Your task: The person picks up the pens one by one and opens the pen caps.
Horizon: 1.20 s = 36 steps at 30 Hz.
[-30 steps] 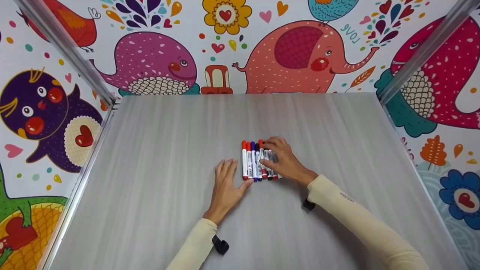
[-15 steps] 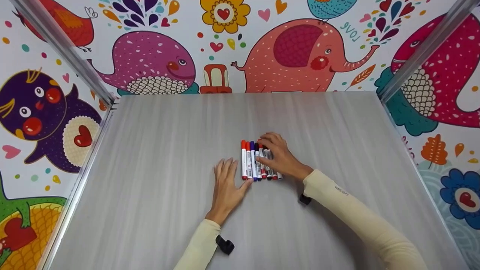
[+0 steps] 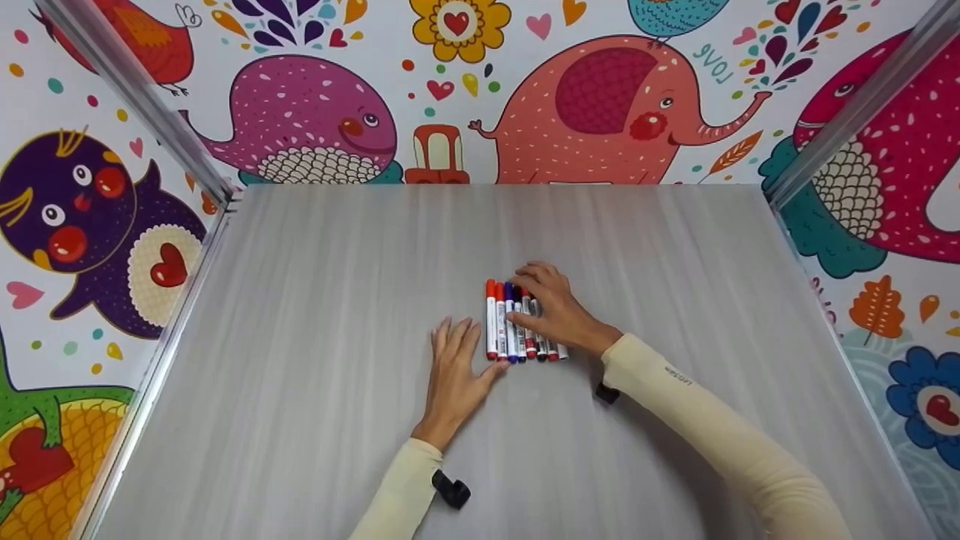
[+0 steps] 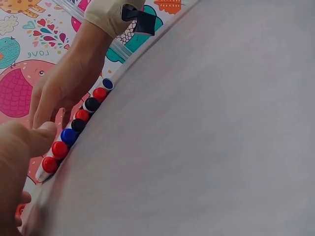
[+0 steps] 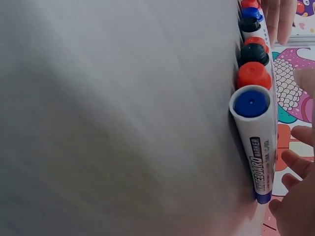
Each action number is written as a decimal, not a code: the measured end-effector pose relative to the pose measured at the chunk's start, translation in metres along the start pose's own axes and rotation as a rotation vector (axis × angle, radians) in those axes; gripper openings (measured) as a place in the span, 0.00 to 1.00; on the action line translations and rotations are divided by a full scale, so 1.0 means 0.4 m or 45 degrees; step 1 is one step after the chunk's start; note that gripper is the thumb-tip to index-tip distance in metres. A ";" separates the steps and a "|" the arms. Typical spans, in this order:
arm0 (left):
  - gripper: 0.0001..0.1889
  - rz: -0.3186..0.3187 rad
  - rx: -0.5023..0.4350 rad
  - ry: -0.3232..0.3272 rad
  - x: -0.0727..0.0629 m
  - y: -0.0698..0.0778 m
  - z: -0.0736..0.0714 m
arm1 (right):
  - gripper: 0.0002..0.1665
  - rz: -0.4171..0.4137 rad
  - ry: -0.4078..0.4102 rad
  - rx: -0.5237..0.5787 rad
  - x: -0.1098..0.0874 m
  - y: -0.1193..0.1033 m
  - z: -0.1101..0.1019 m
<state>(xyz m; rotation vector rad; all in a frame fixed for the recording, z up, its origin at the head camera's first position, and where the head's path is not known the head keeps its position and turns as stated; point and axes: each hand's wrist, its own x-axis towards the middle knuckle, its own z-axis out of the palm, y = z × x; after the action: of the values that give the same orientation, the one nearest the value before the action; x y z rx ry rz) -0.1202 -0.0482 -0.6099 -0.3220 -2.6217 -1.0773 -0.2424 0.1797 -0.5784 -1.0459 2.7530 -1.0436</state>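
Observation:
Several whiteboard markers (image 3: 492, 322) lie side by side in a row on the table, with red, blue and black ends. My left hand (image 3: 454, 382) rests to the left of the row, fingers extended, its thumb tip right at the near ends of the leftmost markers. Over the right part of the row spreads my right hand (image 3: 559, 307), fingers bent loosely toward the far ends and thumb across the middle markers, hiding part of them. In the right wrist view a blue whiteboard marker (image 5: 253, 147) is the closest one, with the right fingers (image 5: 298, 162) beside it.
The pale wood-grain table (image 3: 337, 285) surrounds the row on all sides. Walls with cartoon animals (image 3: 592, 112) rise behind and at the sides, with metal rails (image 3: 142, 112) at the corners. A black strap mount (image 3: 451, 489) sits on the left wrist.
My right hand has slid slightly left and toward the far ends, covering more of the row's middle. My left hand and the markers stay about where they were.

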 end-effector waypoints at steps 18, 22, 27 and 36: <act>0.32 -0.079 0.049 -0.020 -0.011 -0.003 -0.022 | 0.45 0.075 -0.147 -0.048 0.068 -0.014 0.014; 0.35 -0.117 0.067 0.014 -0.009 -0.001 -0.022 | 0.46 0.057 -0.161 -0.053 0.078 -0.013 0.019; 0.36 -0.124 0.102 0.027 -0.006 0.003 -0.015 | 0.47 0.049 -0.170 -0.057 0.086 -0.016 0.022; 0.31 -0.083 0.134 0.009 -0.005 0.006 -0.006 | 0.45 0.088 -0.175 -0.071 0.089 -0.012 0.024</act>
<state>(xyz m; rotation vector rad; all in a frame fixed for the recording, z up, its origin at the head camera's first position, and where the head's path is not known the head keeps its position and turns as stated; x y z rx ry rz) -0.1173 -0.0483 -0.6073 -0.2105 -2.6877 -0.9538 -0.2650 0.1503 -0.5756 -0.9815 2.7011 -0.8564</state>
